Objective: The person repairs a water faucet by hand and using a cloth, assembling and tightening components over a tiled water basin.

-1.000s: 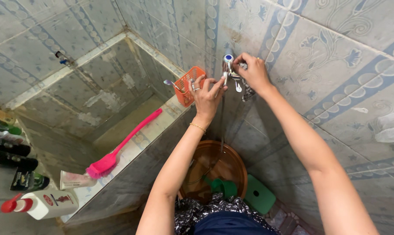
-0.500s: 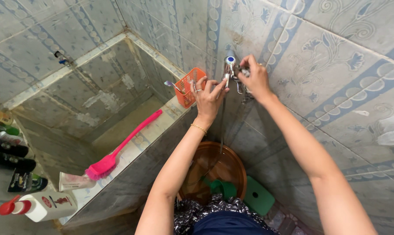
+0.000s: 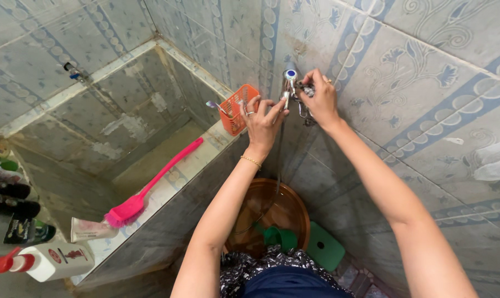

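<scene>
We face a tiled wall (image 3: 426,83), with a brown basin (image 3: 286,207) on the floor below our arms and a tiled ledge (image 3: 167,187) to the left carrying a pink brush (image 3: 150,190) and an orange basket (image 3: 240,107). The metal tap (image 3: 289,83) juts from the wall, rigid, likely wet and slippery, best gripped at its handle. Our right hand (image 3: 320,98) is closed around the fitting; our left hand (image 3: 262,117) pinches the spout with curled fingers. Room is tight by the corner.

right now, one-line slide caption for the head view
Both hands, left hand and right hand, work a wall tap above a brown basin.
</scene>
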